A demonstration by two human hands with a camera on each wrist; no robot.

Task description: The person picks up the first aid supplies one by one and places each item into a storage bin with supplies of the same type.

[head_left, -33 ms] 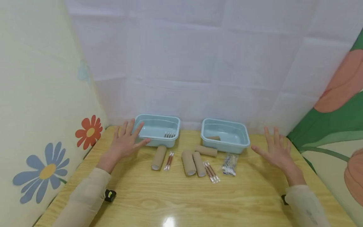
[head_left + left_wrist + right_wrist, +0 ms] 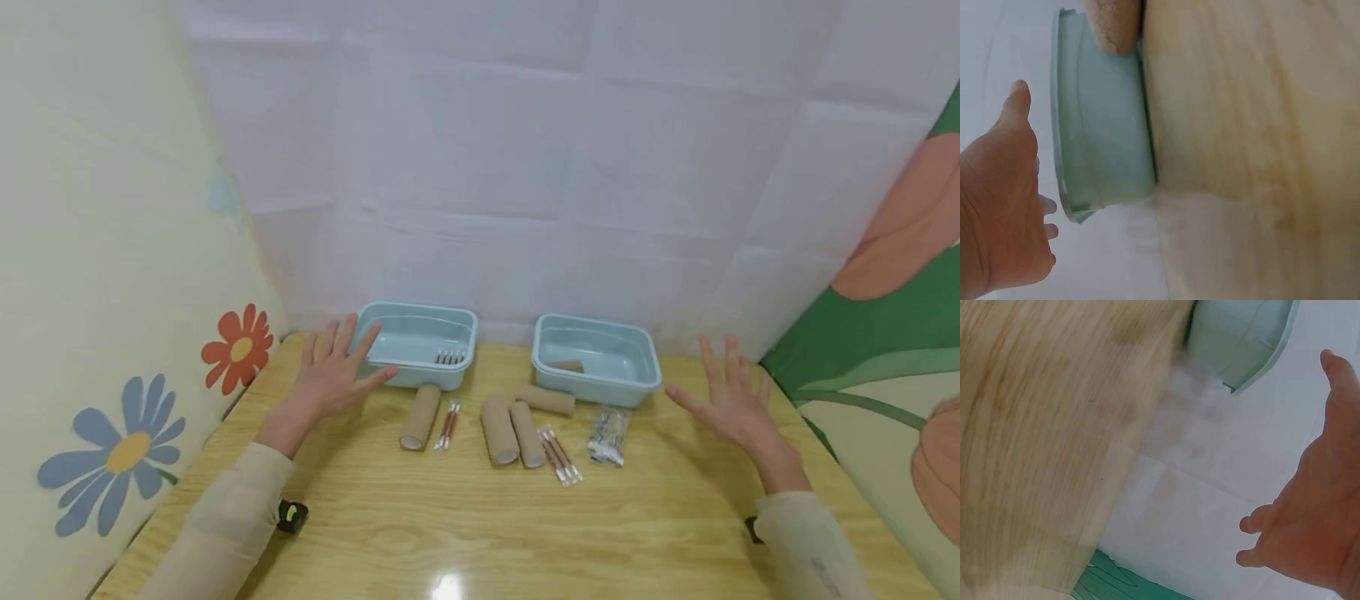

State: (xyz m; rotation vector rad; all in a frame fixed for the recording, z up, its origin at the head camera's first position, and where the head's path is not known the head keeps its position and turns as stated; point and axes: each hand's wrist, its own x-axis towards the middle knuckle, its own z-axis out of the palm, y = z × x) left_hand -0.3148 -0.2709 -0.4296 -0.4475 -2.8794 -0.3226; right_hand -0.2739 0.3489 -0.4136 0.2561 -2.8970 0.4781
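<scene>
My left hand [image 2: 326, 379] is held with fingers spread beside the left light-blue basin [image 2: 453, 379], overlapping its left side in the head view. In that basin lies a row of small white-tipped sticks [image 2: 450, 357]. My right hand [image 2: 731, 404], fingers likewise spread, hovers to the right of the right light-blue basin [image 2: 600, 387], apart from it. A cardboard tube [image 2: 566, 366] lies inside this basin. Neither hand holds anything. In the left wrist view the palm stands close to the basin wall [image 2: 1110, 119]; in the right wrist view the basin's corner [image 2: 1235, 344] appears above.
Several cardboard tubes lie before the basins, among them one at left [image 2: 420, 418] and one crosswise [image 2: 546, 399]. Two wrapped packs of brown-stick cotton swabs [image 2: 447, 427] and a clear bag of white sticks [image 2: 609, 435] lie on the wooden table [image 2: 480, 525]. A white cloth [image 2: 480, 167] hangs behind.
</scene>
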